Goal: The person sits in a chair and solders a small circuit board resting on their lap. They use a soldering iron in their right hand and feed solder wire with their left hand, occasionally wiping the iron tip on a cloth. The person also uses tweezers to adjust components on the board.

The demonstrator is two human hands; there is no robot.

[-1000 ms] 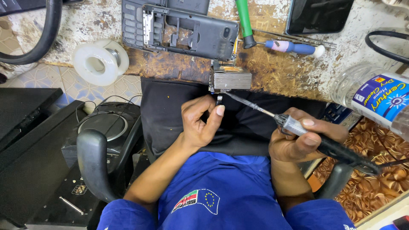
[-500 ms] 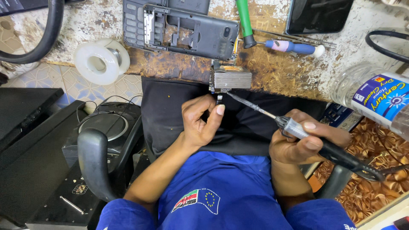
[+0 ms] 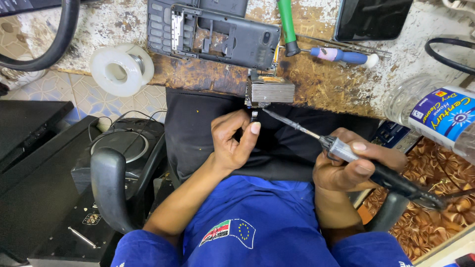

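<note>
**Currently: one iron, one part, two hands**

Right hand [image 3: 354,168] grips one soldering iron [image 3: 346,151], tip at small metal block [image 3: 269,90] on bench edge [image 3: 326,94]. Left hand [image 3: 232,141] pinches one tiny part [image 3: 254,116] below block. One tape roll [image 3: 121,69], two screwdrivers.

The small dark part [image 3: 254,116] pinched in the left hand [image 3: 231,141] is mostly hidden by thumb and fingers, too small to identify. The black soldering iron handle [image 3: 396,182] disappears under the right hand [image 3: 349,168]. At the right edge, the clear plastic bottle with blue label [image 3: 435,116] is cut off. The far black tablet [image 3: 371,19] and green-handled tool [image 3: 286,24] run past the top edge.
</note>
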